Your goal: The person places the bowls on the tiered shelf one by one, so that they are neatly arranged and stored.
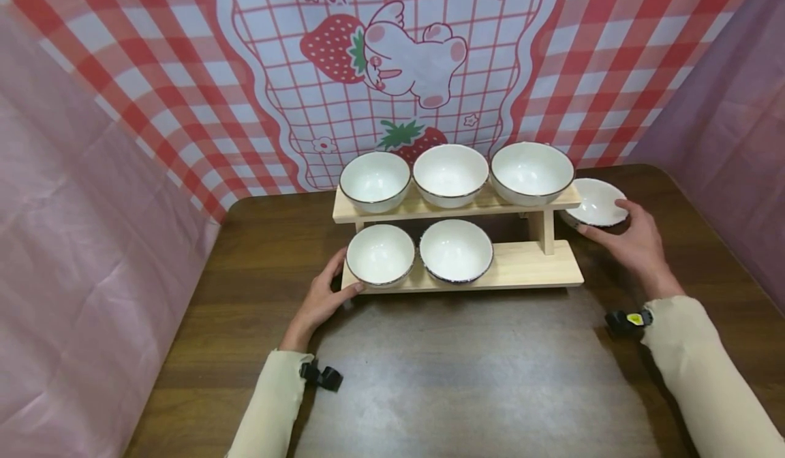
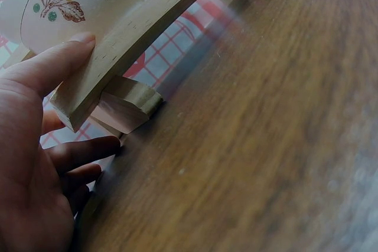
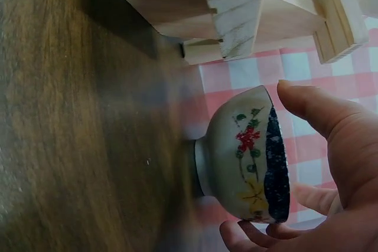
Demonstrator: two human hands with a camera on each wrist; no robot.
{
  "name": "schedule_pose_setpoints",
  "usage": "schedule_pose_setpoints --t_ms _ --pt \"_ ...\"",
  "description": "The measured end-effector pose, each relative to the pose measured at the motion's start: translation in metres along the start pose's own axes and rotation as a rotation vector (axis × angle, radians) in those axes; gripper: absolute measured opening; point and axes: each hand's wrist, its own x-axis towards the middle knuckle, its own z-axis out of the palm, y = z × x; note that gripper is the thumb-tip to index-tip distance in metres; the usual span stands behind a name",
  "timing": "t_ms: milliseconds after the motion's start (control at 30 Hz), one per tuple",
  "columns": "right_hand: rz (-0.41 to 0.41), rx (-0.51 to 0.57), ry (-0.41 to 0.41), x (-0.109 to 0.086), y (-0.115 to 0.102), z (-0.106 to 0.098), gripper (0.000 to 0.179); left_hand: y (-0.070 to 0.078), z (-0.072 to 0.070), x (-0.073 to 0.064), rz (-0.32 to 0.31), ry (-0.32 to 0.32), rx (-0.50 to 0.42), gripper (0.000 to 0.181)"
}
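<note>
A two-tier wooden stand [image 1: 533, 266] bears white bowls with dark rims. My left hand [image 1: 321, 299] grips the lower board's left end; in the left wrist view its thumb [image 2: 56, 66] lies on top, beside a bowl painted with fruit and leaves [image 2: 88, 4], and the other fingers reach round below. At the right, beyond the stand's end, my right hand [image 1: 634, 243] holds a separate bowl [image 1: 596, 202] by its rim. In the right wrist view this bowl [image 3: 236, 151] is upright, with painted flowers and a dark speckled rim band, its foot close to the table.
Three bowls, a left one [image 1: 375, 180], a middle one [image 1: 450, 175] and a right one [image 1: 532, 173], fill the upper tier. Two more, a left one [image 1: 380, 255] and a right one [image 1: 456, 250], sit on the lower board. A checked cloth [image 1: 245, 103] hangs behind the brown table [image 1: 454, 376].
</note>
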Motion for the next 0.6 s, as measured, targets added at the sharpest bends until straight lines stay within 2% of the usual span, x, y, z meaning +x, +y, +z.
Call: schedule_pose_setpoints --t_ms 67,300,600 --pt "-0.004 0.005 -0.008 0.002 0.001 0.001 0.094 0.000 0.000 0.000 0.004 0.002 0.000 0.077" --pt "-0.005 0.010 -0.024 0.007 0.003 0.008 0.096 0.039 -0.006 -0.010 -0.024 -0.016 0.000 0.075" --pt "0.032 0.049 -0.045 0.012 0.006 0.013 0.098 0.039 -0.006 -0.011 -0.031 -0.016 -0.004 0.077"
